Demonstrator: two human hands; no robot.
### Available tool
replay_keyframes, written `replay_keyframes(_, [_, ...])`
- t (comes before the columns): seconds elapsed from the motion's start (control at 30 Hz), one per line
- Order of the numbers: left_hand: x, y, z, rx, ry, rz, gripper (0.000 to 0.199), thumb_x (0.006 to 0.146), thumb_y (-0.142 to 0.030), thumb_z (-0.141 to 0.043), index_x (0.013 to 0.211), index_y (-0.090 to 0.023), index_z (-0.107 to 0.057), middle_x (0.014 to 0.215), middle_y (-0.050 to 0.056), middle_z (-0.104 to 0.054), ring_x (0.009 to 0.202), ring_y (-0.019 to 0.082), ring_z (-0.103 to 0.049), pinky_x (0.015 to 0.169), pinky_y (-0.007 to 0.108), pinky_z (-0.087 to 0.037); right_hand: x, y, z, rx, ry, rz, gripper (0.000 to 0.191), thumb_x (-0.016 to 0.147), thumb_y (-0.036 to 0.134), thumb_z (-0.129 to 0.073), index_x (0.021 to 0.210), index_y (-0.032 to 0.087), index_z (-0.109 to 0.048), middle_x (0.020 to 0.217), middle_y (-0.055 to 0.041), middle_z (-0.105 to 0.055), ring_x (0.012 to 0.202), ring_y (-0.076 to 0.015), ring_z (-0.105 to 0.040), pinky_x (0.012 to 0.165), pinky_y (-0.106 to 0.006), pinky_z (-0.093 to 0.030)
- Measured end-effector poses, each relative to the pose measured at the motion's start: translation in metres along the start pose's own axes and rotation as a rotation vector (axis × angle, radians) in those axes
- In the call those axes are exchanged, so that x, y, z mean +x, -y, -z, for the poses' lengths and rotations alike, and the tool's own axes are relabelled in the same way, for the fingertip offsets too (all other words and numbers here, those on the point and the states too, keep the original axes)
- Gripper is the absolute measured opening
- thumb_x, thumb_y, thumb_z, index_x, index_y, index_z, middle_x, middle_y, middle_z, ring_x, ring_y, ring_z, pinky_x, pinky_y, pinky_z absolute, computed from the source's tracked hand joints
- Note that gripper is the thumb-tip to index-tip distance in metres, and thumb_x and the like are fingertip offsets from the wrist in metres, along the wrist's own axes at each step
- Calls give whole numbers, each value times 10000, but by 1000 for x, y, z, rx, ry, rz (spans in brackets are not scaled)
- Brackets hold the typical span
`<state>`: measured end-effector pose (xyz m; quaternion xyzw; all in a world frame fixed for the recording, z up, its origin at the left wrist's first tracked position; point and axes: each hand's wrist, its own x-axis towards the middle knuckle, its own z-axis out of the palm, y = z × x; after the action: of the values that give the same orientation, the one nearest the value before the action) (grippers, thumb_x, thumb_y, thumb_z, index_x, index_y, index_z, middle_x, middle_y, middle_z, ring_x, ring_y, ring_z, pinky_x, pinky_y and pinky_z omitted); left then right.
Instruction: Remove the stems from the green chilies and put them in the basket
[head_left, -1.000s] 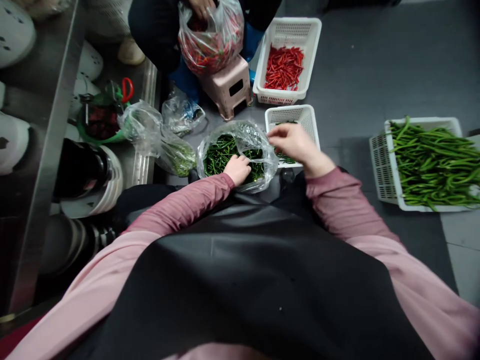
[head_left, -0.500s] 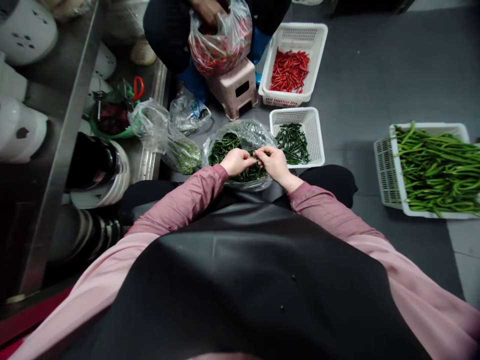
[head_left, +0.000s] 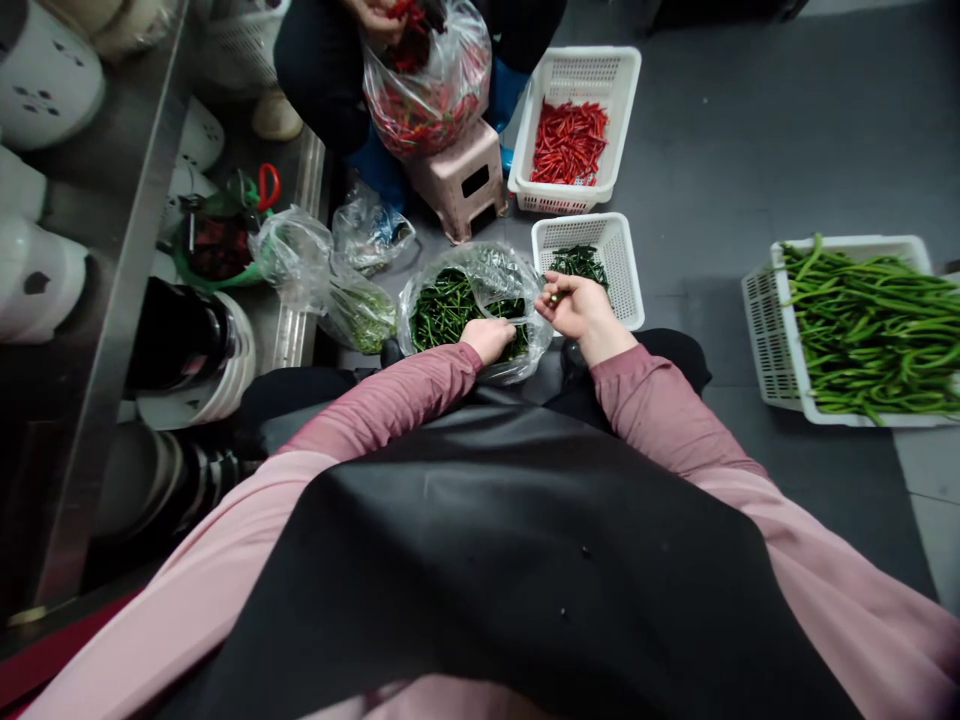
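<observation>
A clear plastic bag (head_left: 499, 270) of green chillies (head_left: 444, 308) stands open before me. My left hand (head_left: 489, 338) is over the bag's near side, its fingers curled down at the chillies; what they hold, if anything, is hidden. To the right my right hand (head_left: 576, 304) is turned palm up, fingers curled around a small green chilli (head_left: 556, 298), between the bag and a small white basket (head_left: 631, 290). Dark green chillies (head_left: 581, 263) lie in that basket, partly hidden behind my right hand.
Red chillies fill part of a white basket (head_left: 627, 110). Opposite, a person's hand (head_left: 379, 20) holds red chillies over a bag on a pink stool (head_left: 457, 185). Long green peppers (head_left: 877, 330) are heaped at right. A metal shelf (head_left: 139, 220) with white containers stands at left.
My hands have parted. The left went down to the chillies in the bag; the right moved right and turned palm up. The other person's hand came up out of the bag with red chillies.
</observation>
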<state>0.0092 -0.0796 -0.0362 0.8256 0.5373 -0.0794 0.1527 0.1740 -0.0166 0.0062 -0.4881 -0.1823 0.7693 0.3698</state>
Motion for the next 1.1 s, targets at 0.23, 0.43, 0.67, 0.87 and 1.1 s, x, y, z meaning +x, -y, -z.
replay_keyframes(0.23, [-9,18,47,-497,-454,66,183,856,-267,-539,878,-152,-680,805,39,-680,737,134,-602,699,242,-451,-12,-22,-12,-485,271,112,169,692,175,-682,811,152,-565,497,90,-388,395,-32,-267,367,-171,-202])
replay_keyframes(0.43, [-8,14,62,-809,-414,196,264,890,-311,-467,921,-123,-649,742,18,-643,630,98,-551,620,219,-435,-14,-35,-21,-697,264,357,274,738,350,-677,619,144,-541,481,70,-401,444,-36,-305,418,-181,-220])
replay_keyframes(0.67, [-21,5,38,-1068,81,241,279,903,-336,-452,811,-124,-610,603,-17,-538,444,65,-437,471,209,-362,-13,-33,-16,-486,142,356,264,760,418,-669,744,166,-593,520,62,-453,391,-33,-291,366,-187,-201])
replay_keyframes(0.87, [-26,2,34,-736,-73,89,310,896,-344,-449,686,-149,-568,597,-10,-532,540,94,-464,557,227,-371,-19,-28,-18,-280,106,306,310,763,444,-682,727,176,-531,493,85,-365,360,-17,-246,331,-168,-189])
replay_keyframes(1.1, [-29,2,35,-190,-167,-224,357,922,-374,-387,798,-176,-656,798,81,-628,769,165,-564,703,281,-392,-13,-35,-12,-80,50,66,314,821,394,-619,666,183,-446,440,111,-230,333,-24,-169,304,-163,-170])
